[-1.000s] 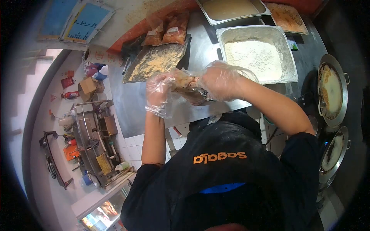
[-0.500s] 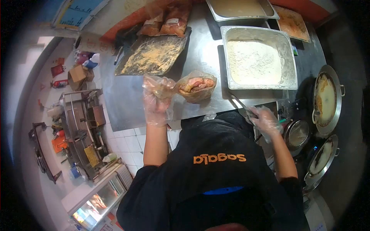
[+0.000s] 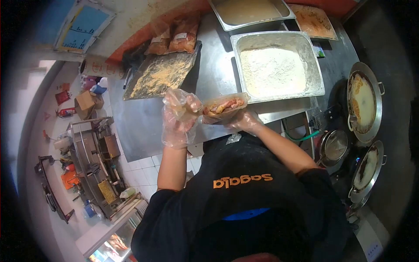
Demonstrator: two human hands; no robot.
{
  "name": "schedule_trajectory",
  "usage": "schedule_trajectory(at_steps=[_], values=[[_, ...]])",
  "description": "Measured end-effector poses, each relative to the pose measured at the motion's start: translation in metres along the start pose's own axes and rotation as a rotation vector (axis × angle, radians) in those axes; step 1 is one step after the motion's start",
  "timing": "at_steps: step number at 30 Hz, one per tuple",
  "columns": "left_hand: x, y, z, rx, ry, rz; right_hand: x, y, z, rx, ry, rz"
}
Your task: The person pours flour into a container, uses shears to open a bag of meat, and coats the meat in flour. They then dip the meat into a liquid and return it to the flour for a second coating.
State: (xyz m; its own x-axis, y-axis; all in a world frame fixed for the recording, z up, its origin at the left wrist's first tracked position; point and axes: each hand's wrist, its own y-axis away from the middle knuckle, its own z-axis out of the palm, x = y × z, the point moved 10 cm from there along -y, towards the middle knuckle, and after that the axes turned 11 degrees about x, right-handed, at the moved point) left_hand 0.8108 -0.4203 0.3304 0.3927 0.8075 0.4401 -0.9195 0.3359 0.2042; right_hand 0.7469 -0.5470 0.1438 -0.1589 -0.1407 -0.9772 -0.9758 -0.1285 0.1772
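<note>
A clear plastic bag of raw meat pieces (image 3: 224,106) is held up over the front edge of the steel table, its mouth open toward me. My left hand (image 3: 178,120), in a clear plastic glove, is closed on the gathered left side of the bag. My right hand (image 3: 245,121), gloved too, holds the bag from below and the right; its fingertips are hidden behind the bag. Just beyond it stands a deep metal pan of white flour (image 3: 275,72). Left of that lies a dark tray dusted with yellowish crumbs (image 3: 161,76).
Two filled bags of reddish meat (image 3: 182,41) lie behind the dark tray. A metal pan of cloudy liquid (image 3: 248,11) and a flat orange-brown pack (image 3: 312,22) are at the back. Two wide pans (image 3: 365,102) and a round strainer (image 3: 335,146) stand at the right.
My right hand has let go of the thin metal tool, which is out of sight now, and moved left onto the bag. The bag has tilted, and the view has shifted slightly.
</note>
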Motion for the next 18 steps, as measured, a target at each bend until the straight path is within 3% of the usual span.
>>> schedule_trajectory(at_steps=[2, 3, 5, 6, 8, 9, 10, 13, 18], values=[[-0.001, 0.001, 0.019, -0.021, -0.144, 0.047, 0.010, -0.014, 0.019, -0.097, 0.372, -0.057], [0.000, 0.000, 0.029, -0.040, -0.285, 0.092, 0.011, -0.019, 0.024, -0.095, 0.372, -0.066], [-0.002, -0.011, 0.030, 0.058, -0.305, 0.007, 0.035, -0.008, 0.059, -0.202, -1.092, 0.683], [-0.007, -0.014, 0.026, 0.162, -0.320, -0.086, 0.022, -0.007, 0.058, -0.205, -1.097, 0.675], [0.003, -0.011, 0.051, 0.172, -0.401, -0.068, -0.034, -0.006, 0.035, -0.236, -0.173, 0.036], [0.009, -0.011, 0.060, 0.188, -0.476, -0.050, -0.060, 0.004, 0.025, -0.233, -0.429, 0.095], [0.018, -0.007, 0.072, 0.191, -0.552, -0.008, -0.076, 0.008, 0.019, -0.242, -0.445, 0.087], [0.064, 0.018, 0.129, 0.150, -0.740, 0.234, -0.089, 0.023, 0.040, -0.367, 0.000, -0.163], [0.129, 0.062, 0.220, -0.005, -0.958, 0.720, -0.144, 0.046, 0.026, -0.527, -0.497, 0.017]])
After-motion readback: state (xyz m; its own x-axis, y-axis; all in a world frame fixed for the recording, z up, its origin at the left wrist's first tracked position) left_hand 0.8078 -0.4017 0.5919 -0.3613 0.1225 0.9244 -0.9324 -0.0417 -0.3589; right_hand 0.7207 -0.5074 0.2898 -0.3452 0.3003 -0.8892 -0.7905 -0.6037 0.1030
